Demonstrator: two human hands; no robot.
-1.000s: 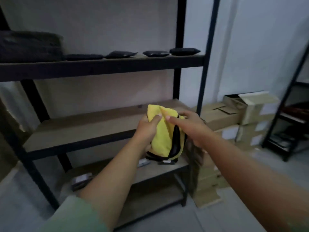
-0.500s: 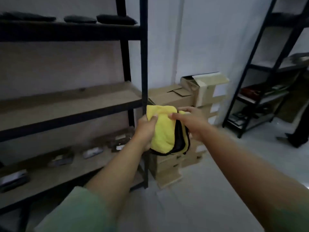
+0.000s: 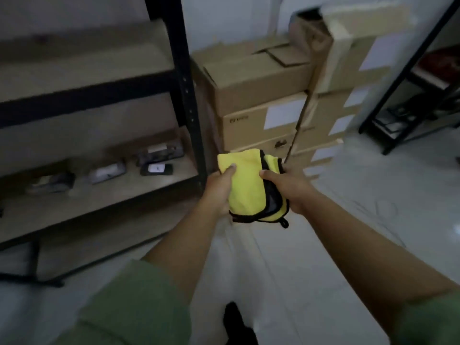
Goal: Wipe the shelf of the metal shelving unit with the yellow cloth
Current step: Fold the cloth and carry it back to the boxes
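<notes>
both the left hand [image 3: 219, 192] and the right hand [image 3: 290, 190] grip the folded yellow cloth [image 3: 246, 188] beside the metal shelving unit [image 3: 189, 95].

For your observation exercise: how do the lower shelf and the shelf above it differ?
The lower shelf carries several small dark packaged items; the upper shelf shows nothing on its visible part. The lower shelf sits near the floor, the upper higher. Both are tan boards in a black metal frame.

Stacked cardboard boxes [image 3: 261, 95] with white labels sit right of me, second black rack [image 3: 408, 78] far right, small dark packaged items [image 3: 156, 168] low left, pale floor [image 3: 348, 220].
</notes>
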